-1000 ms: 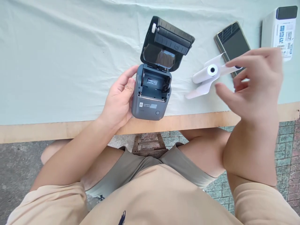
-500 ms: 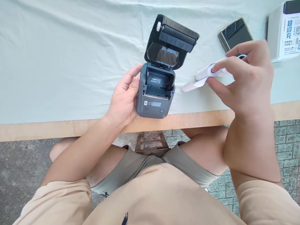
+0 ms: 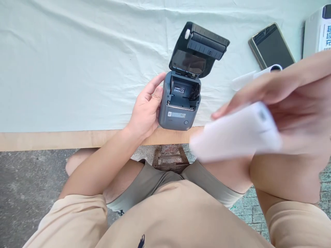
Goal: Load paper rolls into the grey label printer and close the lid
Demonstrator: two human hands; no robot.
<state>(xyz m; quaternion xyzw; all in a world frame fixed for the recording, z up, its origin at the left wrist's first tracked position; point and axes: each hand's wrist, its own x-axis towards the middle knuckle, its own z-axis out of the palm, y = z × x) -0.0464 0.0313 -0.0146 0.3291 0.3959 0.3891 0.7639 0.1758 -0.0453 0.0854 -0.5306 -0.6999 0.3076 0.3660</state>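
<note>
My left hand [image 3: 147, 106] grips the left side of a dark grey label printer [image 3: 178, 115] near the table's front edge. The printer's lid [image 3: 199, 50] is swung up, and its paper compartment shows no roll inside. Raised toward the camera, my right hand [image 3: 292, 100] is closed on a white paper roll [image 3: 238, 134], which is blurred by motion. That roll is to the right of the printer and apart from it. A second white roll [image 3: 266, 71] lies on the table behind my right hand, partly hidden by it, with a loose paper end pointing left.
A smartphone [image 3: 274, 44] lies at the back right of the cloth-covered table. Beside it, a white box [image 3: 312, 38] with printed Chinese characters is cut off by the frame. The wooden table edge [image 3: 51, 140] runs above my lap, with a wooden stool [image 3: 170, 162] below.
My right hand has lifted one paper roll off the table and brought it nearer the camera and my body. The other roll stays behind. The printer stays in my left hand, its lid up.
</note>
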